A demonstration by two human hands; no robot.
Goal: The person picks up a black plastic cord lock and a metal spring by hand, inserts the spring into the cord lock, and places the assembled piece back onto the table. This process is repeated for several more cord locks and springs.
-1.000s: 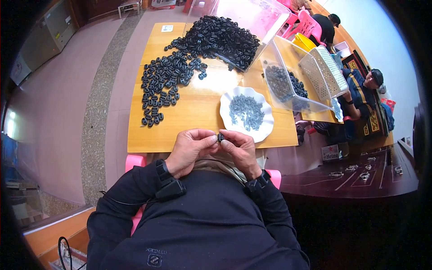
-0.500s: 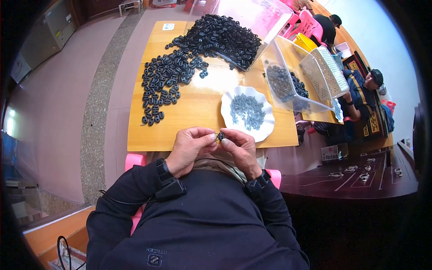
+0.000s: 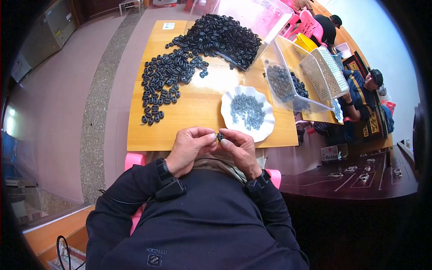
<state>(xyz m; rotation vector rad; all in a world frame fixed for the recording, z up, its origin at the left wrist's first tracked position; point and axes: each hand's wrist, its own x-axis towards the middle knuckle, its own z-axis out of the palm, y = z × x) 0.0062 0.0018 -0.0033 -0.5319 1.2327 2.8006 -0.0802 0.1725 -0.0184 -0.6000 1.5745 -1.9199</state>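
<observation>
Just off the table's front edge, both my hands meet at a small black oval piece (image 3: 220,136) with openings through it. My right hand (image 3: 241,149) pinches this piece between thumb and forefinger. The fingers of my left hand (image 3: 189,148) are also closed in a pinch, right against its left side; whatever is between those fingertips is too small to make out. Beyond my right hand stands a white scalloped plate (image 3: 269,125) holding many tiny grey pieces (image 3: 246,110). Similar black oval pieces (image 3: 164,81) lie spread at the left, running up to a large heap (image 3: 220,38).
The wooden table (image 3: 193,117) carries a tipped clear bin (image 3: 274,18) behind the heap. Right of the plate are another clear bin (image 3: 310,103) with black pieces and a white perforated basket (image 3: 330,67). A person (image 3: 360,90) sits beyond, at the right.
The black piece has turned slightly between my fingertips. Both hands stay in the same place, and everything on the table is as before.
</observation>
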